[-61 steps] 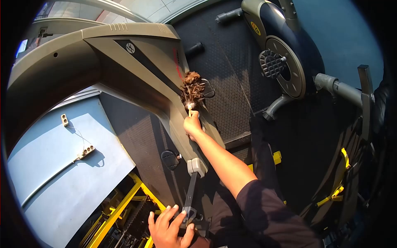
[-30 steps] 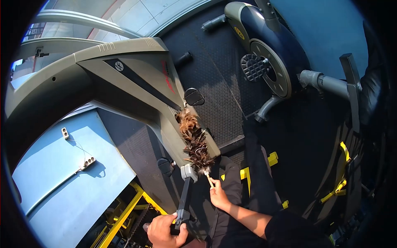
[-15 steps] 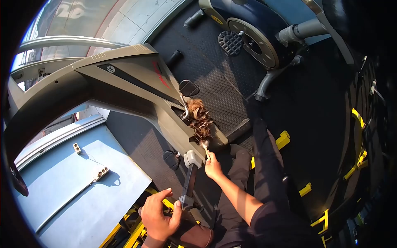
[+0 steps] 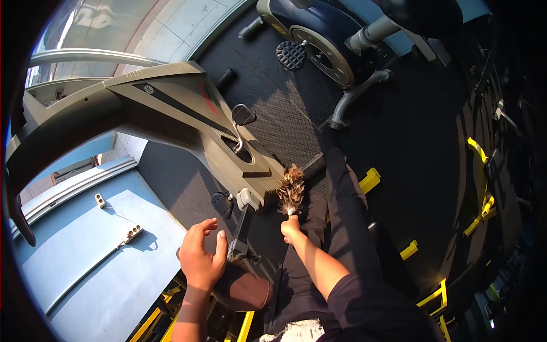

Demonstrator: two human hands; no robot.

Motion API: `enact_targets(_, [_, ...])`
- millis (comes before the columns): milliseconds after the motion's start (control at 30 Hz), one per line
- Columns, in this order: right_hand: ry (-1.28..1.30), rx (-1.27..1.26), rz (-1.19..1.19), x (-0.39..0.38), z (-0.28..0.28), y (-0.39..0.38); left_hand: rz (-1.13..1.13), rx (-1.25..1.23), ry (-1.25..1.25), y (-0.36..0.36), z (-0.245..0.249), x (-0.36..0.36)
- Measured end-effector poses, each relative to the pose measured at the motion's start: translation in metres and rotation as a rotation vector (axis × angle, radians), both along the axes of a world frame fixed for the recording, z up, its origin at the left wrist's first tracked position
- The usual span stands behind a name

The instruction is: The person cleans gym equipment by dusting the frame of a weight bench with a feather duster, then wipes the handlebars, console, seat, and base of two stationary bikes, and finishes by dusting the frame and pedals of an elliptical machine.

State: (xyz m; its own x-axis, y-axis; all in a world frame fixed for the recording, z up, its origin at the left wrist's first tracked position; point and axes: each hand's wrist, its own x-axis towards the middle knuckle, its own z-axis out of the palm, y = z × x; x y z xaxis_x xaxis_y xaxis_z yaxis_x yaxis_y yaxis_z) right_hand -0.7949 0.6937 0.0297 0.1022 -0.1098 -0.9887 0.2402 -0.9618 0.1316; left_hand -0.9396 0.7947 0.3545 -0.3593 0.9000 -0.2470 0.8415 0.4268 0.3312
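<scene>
A brown feather duster [image 4: 292,191] is gripped by its handle in my right hand [image 4: 290,230], whose fingers are closed around it. Its feathers lie against or just beside the lower rear end of a beige exercise bike [image 4: 228,142]; contact is hard to tell. My left hand [image 4: 202,255] is empty, thumb and fingers apart, above the bike's brown seat [image 4: 245,286] and near the dark seat rail [image 4: 244,225]. On the bike's side, the crank and pedal [image 4: 244,114] show beyond the duster.
Another exercise bike [image 4: 319,48] with a dark blue body stands at the top, on black textured matting [image 4: 273,80]. A light blue panel [image 4: 85,245] with power sockets [image 4: 134,231] is at the left. Yellow metal parts [image 4: 370,180] stick out at the right.
My right hand has drawn the feather duster back from the pedal crank toward the bike's rear end. The left hand has shifted left and up, still empty. The camera view has moved slightly.
</scene>
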Motion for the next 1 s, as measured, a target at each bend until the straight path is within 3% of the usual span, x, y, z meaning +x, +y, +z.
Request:
enact_targets(67, [-0.039,-0.141,-0.168,0.007,-0.004,-0.003,-0.01,0.002,-0.014,0.0,0.004,-0.001])
enact_targets(100, [0.154,-0.132,-0.27,0.019,-0.014,-0.012,-0.017,0.008,0.001,-0.001,0.005,-0.002])
enact_targets(133, [0.206,-0.152,-0.303,0.031,-0.03,-0.018,-0.034,0.03,0.018,-0.002,0.005,-0.002])
enact_targets(167, [0.218,-0.102,-0.291,0.033,0.017,0.006,-0.032,0.037,0.019,-0.003,0.007,-0.002])
enact_targets(200, [0.223,-0.046,-0.312,0.043,-0.031,-0.018,-0.029,0.049,0.02,-0.003,0.01,-0.002])
enact_targets(233, [0.23,-0.05,-0.315,0.052,-0.001,0.005,-0.033,0.073,0.022,-0.005,0.01,-0.002])
enact_targets(267, [0.146,0.063,-0.082,0.05,0.011,0.009,-0.037,0.101,0.029,-0.006,0.01,-0.003])
enact_targets(300, [0.206,0.131,-0.034,0.072,0.055,0.039,-0.034,0.102,0.031,-0.009,0.01,-0.005])
enact_targets(333, [0.079,0.257,-0.008,0.08,0.091,0.059,-0.042,0.104,0.036,-0.011,0.009,-0.007])
enact_targets(400, [-0.052,0.416,0.127,0.107,0.109,0.083,-0.034,0.11,0.021,-0.015,0.008,-0.01])
enact_targets(467, [-0.04,0.882,0.337,0.156,0.072,0.087,-0.04,0.131,0.017,-0.017,0.009,-0.01])
enact_targets(500, [-0.126,1.195,0.482,0.189,0.003,0.084,-0.046,0.141,0.035,-0.019,0.006,-0.011])
enact_targets(533, [-0.159,1.079,0.64,0.209,0.047,0.105,-0.053,0.12,0.037,-0.019,0.008,-0.011])
enact_targets(567, [-0.079,0.854,0.507,0.202,0.17,0.13,-0.051,0.134,0.038,-0.019,0.009,-0.011])
enact_targets(600, [-0.181,0.882,0.712,0.226,0.149,0.136,-0.052,0.144,0.038,-0.021,0.008,-0.011])
enact_targets(633, [-0.213,0.738,0.76,0.241,0.171,0.148,-0.068,0.206,0.076,-0.024,-0.002,-0.014])
enact_targets(667, [-0.174,0.63,0.968,0.255,0.171,0.159,-0.066,0.186,0.07,-0.025,-0.004,-0.014])
enact_targets(733, [-0.395,0.789,0.859,0.266,0.182,0.159,-0.058,0.203,0.052,-0.026,-0.003,-0.015])
enact_targets(800, [-0.45,0.902,0.854,0.274,0.202,0.162,-0.05,0.156,0.062,-0.028,-0.001,-0.015])
enact_targets(1000, [-0.073,0.981,0.686,0.276,0.242,0.16,0.036,0.103,0.042,-0.029,0.001,-0.014])
